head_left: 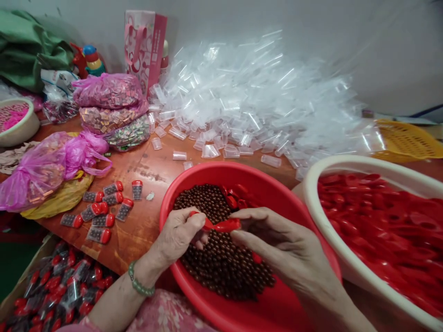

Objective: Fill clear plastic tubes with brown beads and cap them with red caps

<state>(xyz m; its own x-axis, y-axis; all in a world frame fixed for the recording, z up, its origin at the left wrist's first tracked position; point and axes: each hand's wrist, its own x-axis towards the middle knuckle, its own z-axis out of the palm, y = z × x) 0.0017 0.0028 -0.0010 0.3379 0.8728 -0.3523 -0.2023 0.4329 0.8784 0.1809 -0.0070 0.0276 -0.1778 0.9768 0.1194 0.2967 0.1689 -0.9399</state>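
Your left hand (180,230) and right hand (289,244) are pinching red plastic (226,225). It's likely feeling light and stiff, best gripped endwise.

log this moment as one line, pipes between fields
left hand: gripping glossy red plastic piece | right hand: at its other end | position: above round red plastic basin | basin contents: small round brown beads

Looks like a glossy red plastic piece (226,225), narrow near the middle and broader toward the right end. Lies nearly level above dark brown beads (221,263), held between the left hand (183,230) and the fingertips of the right hand (289,244).
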